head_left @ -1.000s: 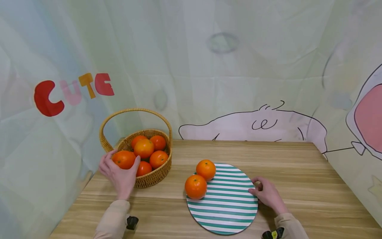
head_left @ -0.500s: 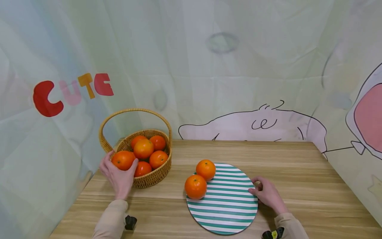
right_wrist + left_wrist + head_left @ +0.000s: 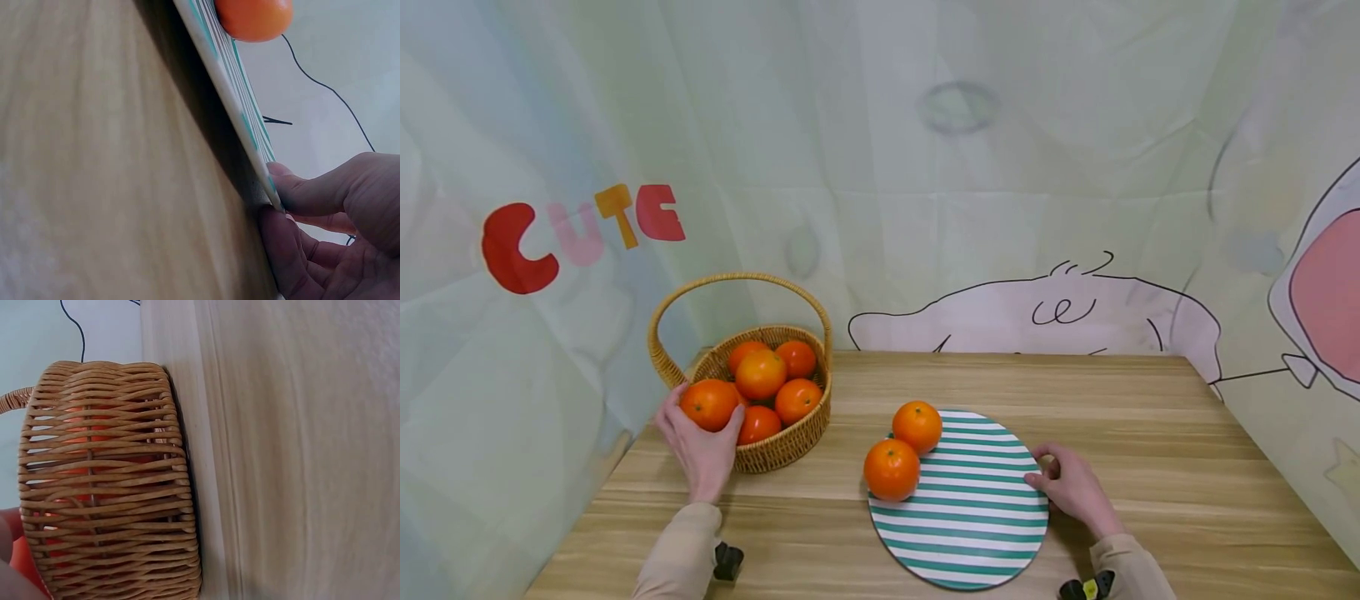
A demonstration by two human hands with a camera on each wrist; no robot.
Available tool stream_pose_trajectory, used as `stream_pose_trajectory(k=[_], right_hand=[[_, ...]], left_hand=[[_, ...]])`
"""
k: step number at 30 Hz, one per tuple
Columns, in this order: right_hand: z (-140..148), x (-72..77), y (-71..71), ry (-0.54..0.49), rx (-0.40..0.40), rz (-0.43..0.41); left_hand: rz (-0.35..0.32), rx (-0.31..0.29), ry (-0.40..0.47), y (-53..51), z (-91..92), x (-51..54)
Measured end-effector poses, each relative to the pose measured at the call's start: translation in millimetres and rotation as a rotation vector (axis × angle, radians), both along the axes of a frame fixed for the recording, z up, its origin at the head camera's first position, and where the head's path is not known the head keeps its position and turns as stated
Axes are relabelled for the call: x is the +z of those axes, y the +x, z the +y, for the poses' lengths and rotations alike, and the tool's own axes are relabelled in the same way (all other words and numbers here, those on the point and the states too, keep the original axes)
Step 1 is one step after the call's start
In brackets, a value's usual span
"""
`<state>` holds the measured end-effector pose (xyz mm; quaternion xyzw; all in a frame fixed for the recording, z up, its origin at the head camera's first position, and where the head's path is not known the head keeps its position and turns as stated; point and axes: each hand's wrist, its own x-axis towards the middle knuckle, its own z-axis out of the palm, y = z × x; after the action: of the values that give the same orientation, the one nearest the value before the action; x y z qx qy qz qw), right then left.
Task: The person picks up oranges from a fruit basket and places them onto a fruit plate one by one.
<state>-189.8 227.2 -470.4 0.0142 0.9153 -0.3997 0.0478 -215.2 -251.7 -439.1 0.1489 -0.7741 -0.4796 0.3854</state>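
In the head view my left hand (image 3: 697,446) grips an orange (image 3: 709,404) at the near left rim of the wicker basket (image 3: 790,446), thumb on one side and fingers on the other. Several more oranges (image 3: 762,373) lie in that basket. The basket's woven side (image 3: 106,487) hides most of this hold in the left wrist view. My right hand (image 3: 1075,489) pinches the right edge of a round board (image 3: 970,517) with green and white stripes. Its thumb (image 3: 312,194) lies on top, a finger underneath. Two oranges (image 3: 892,470) sit at the board's left side.
The basket's tall arched handle (image 3: 741,277) rises over the fruit. Everything stands on a wood-grain table (image 3: 1165,433). A printed curtain (image 3: 880,167) hangs close behind the table and along both sides.
Over the last second my left hand and its orange have shifted very slightly left and down at the basket rim. The right hand, the board and its two oranges look unmoved.
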Motion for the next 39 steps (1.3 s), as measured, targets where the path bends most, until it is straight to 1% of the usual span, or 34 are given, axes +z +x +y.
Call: stream_pose_trajectory(k=[7, 15, 18, 25, 34, 39], right_hand=[[0, -0.7, 0.1, -0.003, -0.001, 0.006], [0, -0.8, 0.2, -0.003, -0.003, 0.002], [0, -0.6, 0.1, -0.001, -0.004, -0.003], [0, 0.0, 0.2, 0.005, -0.006, -0.009], [-1, 1.7, 1.6, 0.006, -0.009, -0.008], [-1, 2.4, 1.9, 0.007, -0.008, -0.009]], left_hand=[[0.002, -0.008, 0.008, 3.0, 1.3, 0.3], [0.027, 0.002, -0.012, 5.0, 3.1, 0.0], [0.032, -0.006, -0.002, 6.9, 6.0, 1.1], [0.048, -0.053, -0.001, 10.8, 16.6, 3.0], [0.106, -0.106, -0.052, 10.4, 28.7, 3.0], [0.097, -0.146, -0.076, 11.6, 35.7, 3.3]])
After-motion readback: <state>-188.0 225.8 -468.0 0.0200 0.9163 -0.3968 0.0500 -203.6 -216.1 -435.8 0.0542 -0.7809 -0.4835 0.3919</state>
